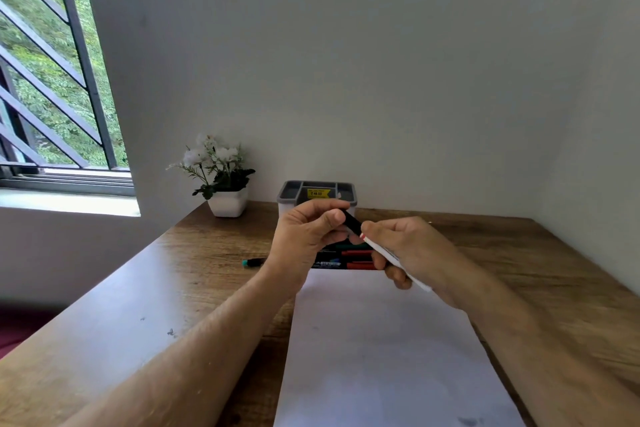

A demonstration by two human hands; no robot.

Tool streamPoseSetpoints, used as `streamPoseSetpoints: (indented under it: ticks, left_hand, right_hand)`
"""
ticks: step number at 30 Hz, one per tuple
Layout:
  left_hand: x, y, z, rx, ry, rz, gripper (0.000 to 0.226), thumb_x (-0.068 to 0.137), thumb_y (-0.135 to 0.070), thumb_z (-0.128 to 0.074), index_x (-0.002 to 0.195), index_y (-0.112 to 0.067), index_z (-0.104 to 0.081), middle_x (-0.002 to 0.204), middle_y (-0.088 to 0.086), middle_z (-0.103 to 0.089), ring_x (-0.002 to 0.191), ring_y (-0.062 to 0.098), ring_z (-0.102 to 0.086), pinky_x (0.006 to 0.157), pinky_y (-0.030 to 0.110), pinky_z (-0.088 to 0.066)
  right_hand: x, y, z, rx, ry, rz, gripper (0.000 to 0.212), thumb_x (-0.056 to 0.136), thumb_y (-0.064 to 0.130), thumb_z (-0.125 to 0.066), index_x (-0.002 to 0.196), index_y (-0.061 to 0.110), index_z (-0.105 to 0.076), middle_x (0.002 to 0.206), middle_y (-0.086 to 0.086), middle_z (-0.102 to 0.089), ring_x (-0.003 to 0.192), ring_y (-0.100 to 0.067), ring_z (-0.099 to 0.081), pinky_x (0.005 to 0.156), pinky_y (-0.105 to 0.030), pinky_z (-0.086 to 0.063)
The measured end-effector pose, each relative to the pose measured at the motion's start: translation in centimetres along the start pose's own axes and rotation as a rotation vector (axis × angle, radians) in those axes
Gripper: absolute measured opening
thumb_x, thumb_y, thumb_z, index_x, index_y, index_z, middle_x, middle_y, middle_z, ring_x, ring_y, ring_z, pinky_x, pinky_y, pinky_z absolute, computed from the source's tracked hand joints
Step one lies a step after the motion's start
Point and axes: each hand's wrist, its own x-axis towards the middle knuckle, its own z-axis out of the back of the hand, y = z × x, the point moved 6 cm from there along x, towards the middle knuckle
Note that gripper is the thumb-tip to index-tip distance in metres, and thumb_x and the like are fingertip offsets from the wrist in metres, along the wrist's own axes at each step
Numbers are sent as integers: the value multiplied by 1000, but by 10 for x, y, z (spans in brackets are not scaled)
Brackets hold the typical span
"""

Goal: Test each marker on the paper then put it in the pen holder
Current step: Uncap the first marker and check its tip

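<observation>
Wood-grain desk [519, 253], brown and a little scuffed at lower left, set into a corner of plain pale walls. Barred window [52, 80] at upper left of the frame, green leaves outside.

White sheet of paper [381, 357] fills the lower centre, smooth, with faint smudges near its bottom edge.

Both hands meet above the far edge of the paper. Right hand [412, 250] has its fingers curled round the white barrel of a marker [388, 253], which slants from centre down to the right. Left hand [308, 236] pinches the marker's black cap [351, 221] between thumb and fingers; whether the cap is seated or coming off, cannot tell.

Behind the hands, at the wall, a grey-rimmed pen holder [294, 191], boxy with compartments and a yellow price sticker [318, 193]. Left of it, a small square white pot [228, 203] with white flowers.

Spare markers [349, 258] with red and green caps lie flat between the hands, just beyond the paper, partly hidden by both wrists. One teal-tipped marker [252, 263] lies alone at centre left.
</observation>
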Motion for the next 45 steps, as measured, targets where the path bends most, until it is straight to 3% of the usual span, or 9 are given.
streamPoseSetpoints:
  ticks: [5,10,23,27,30,37,41,43,45]
  left_hand:
    - [-3,-6,-1,-94,52,46,27,77,-5,-64,103,-3,-70,95,11,-74,91,22,-72,77,28,-61]
    - [-7,-5,-7,-123,99,102,30,79,-7,-63,107,-3,-70,101,12,-74,99,24,-71,77,27,-60]
    - [-5,-7,-5,-112,86,69,22,81,-13,-65,99,-4,-75,102,18,-73,98,27,-70,79,29,-61]
    - [-3,-15,2,-183,29,24,23,82,-11,-63,102,-1,-72,101,18,-73,94,25,-72,73,27,-61]
    - [1,-23,17,-230,-42,-20,26,83,-8,-62,106,0,-70,103,18,-73,94,24,-72,73,26,-61]
    - [2,-15,21,-105,-56,46,25,93,-1,-53,112,-1,-69,95,13,-73,86,20,-70,77,27,-60]
    - [2,-12,23,10,-32,132,34,100,6,-36,112,-6,-65,80,8,-61,73,19,-59,79,35,-54]
    - [1,-14,28,86,-72,158,36,100,8,-32,104,-10,-63,74,5,-56,68,17,-54,72,34,-50]
    - [0,-17,34,123,-125,157,38,99,8,-30,97,-12,-63,70,3,-55,66,16,-51,66,32,-47]
  right_hand:
    - [-3,10,1,-364,-133,203,29,98,44,-54,88,24,-72,49,10,-54,40,-4,-46,46,-19,-34]
    - [-9,20,1,-785,-223,443,27,100,46,-47,94,26,-63,70,9,-60,61,-8,-55,50,-22,-39]
    - [-13,32,1,-831,-282,513,31,97,55,-46,75,33,-52,58,13,-50,54,-9,-51,49,-18,-30]
    - [-14,27,11,-862,-387,489,54,90,72,-34,69,26,-54,56,7,-53,53,-11,-52,49,-31,-44]
    - [-11,20,21,-820,-419,460,62,88,77,-29,65,25,-53,55,5,-54,51,-9,-53,50,-33,-48]
    - [-11,20,17,-642,-387,489,41,97,52,-47,67,25,-54,52,7,-50,48,-9,-49,45,-20,-34]
    - [-12,21,8,-445,-332,438,15,102,32,-51,110,33,-64,69,9,-65,58,2,-57,52,-10,-41]
    - [-9,25,7,-214,-306,367,23,102,25,-53,121,37,-58,76,0,-71,49,-4,-56,48,-20,-46]
    - [-3,34,1,-4,-284,279,19,102,18,-51,113,32,-61,82,-7,-71,44,-14,-56,42,-28,-46]
